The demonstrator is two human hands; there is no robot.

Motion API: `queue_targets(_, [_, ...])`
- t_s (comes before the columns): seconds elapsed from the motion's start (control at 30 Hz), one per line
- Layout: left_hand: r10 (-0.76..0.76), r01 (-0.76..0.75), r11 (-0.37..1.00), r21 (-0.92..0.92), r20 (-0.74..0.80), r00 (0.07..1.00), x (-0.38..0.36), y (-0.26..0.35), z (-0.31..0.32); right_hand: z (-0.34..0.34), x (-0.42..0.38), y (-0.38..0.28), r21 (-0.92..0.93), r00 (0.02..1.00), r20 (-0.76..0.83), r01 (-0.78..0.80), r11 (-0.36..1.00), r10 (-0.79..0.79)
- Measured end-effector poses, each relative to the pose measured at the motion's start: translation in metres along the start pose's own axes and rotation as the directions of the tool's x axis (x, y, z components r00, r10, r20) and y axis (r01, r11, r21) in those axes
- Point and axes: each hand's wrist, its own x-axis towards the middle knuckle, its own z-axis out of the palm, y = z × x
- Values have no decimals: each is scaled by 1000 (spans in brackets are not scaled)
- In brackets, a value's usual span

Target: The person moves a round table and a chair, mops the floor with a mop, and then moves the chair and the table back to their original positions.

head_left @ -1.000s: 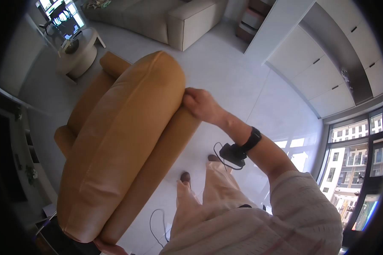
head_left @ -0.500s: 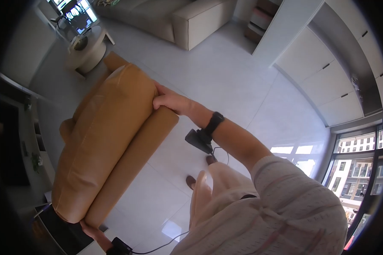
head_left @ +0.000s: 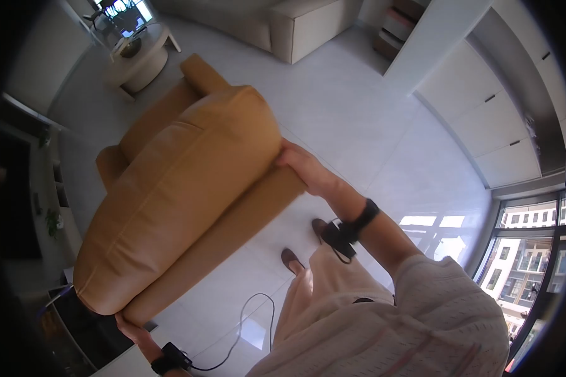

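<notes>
A tan leather armchair with a thick padded backrest stands in front of me, its back turned my way. My right hand is closed on the right end of the backrest, where the cushion meets the back panel; some fingers are hidden behind the leather. At the lower left corner of the backrest, my left hand grips the other end, its fingertips partly out of sight. Each wrist wears a black strap with a small box, and a dark cable runs from the left one.
A grey sofa and a round low table stand farther off. White cabinets and a window line the right. A dark-topped low unit lies close beside the armchair's left end. My shoes are on the tiled floor.
The armchair's right end has swung to the right, and my right hand has moved along with it. The left end has shifted only slightly, with my left hand still on it.
</notes>
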Motion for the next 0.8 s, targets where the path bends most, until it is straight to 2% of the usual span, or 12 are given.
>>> queue_targets(0.1, [72,-78,995,69,86,994,18,-9,-29,22,-41,13,-63,995,19,96,993,-95])
queue_targets(0.17, [104,-126,983,137,153,983,30,-11,-37,33,-66,25,-129,997,-20,69,989,-73])
queue_targets(0.23, [37,-43,998,39,150,988,37,-3,-43,47,-88,29,-209,998,-32,-68,976,63])
queue_targets(0.3, [160,-187,969,161,172,972,56,-15,-64,56,-109,28,-272,985,-74,-168,947,154])
queue_targets(0.37, [101,-105,993,61,68,993,57,-9,-62,61,-130,24,-784,993,82,15,620,80])
queue_targets(0.4, [98,-104,992,72,79,992,56,-5,-59,62,-132,30,-779,994,70,3,627,82])
queue_targets(0.47, [-31,39,993,-116,70,997,51,4,-51,60,-133,42,-686,978,189,193,702,-84])
queue_targets(0.5, [-32,40,993,-108,76,997,47,9,-47,60,-131,44,-683,980,181,187,706,-85])
queue_targets(0.6, [110,-119,973,199,54,992,24,29,-32,60,-120,46,-614,970,205,233,754,-133])
queue_targets(0.7, [244,-247,836,490,71,967,13,43,-18,59,-112,56,-515,939,195,345,785,-285])
queue_targets(0.73, [284,-311,782,541,135,949,16,45,-21,58,-108,55,-502,916,215,400,767,-338])
queue_targets(0.8, [299,-288,771,568,77,951,16,43,-24,56,-99,50,-485,891,234,453,748,-389])
